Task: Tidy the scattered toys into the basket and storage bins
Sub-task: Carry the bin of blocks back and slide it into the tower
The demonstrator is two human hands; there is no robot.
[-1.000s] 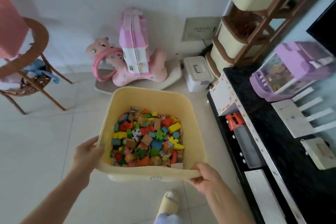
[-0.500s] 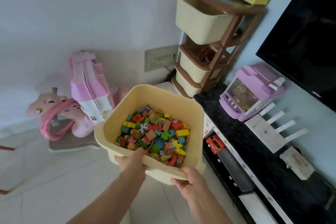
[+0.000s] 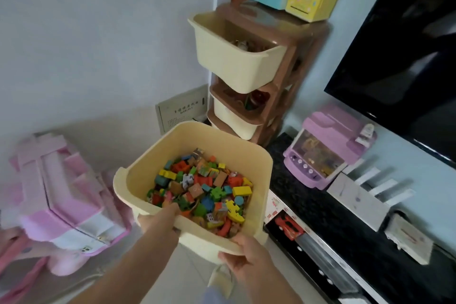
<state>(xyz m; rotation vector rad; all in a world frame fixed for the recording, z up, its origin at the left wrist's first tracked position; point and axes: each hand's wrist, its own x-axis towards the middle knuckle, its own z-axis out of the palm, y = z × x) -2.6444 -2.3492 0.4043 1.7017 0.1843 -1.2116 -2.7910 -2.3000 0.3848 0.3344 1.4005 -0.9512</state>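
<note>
Both hands clamp the near rim of the yellow bin (image 3: pixel 148 180): left hand (image 3: pixel 160 221) with fingers hooked inside, right hand (image 3: pixel 243 255) at the near right corner. The bin, full of blocks (image 3: pixel 201 189), is carried level before the rack (image 3: pixel 283 76), apparently for reshelving.

The held bin (image 3: pixel 223 145) is matt, smooth cream plastic, and the blocks (image 3: pixel 201 187) inside look like painted wood with a flat finish. The rack (image 3: pixel 299 57) at the far side is brown plastic with a slight sheen, holding matt cream bins (image 3: pixel 229 57). On the right, the bench (image 3: pixel 320 219) is dark speckled stone, the screen (image 3: pixel 399 44) glossy black, the purple toy machine (image 3: pixel 328 148) smooth plastic.
</note>
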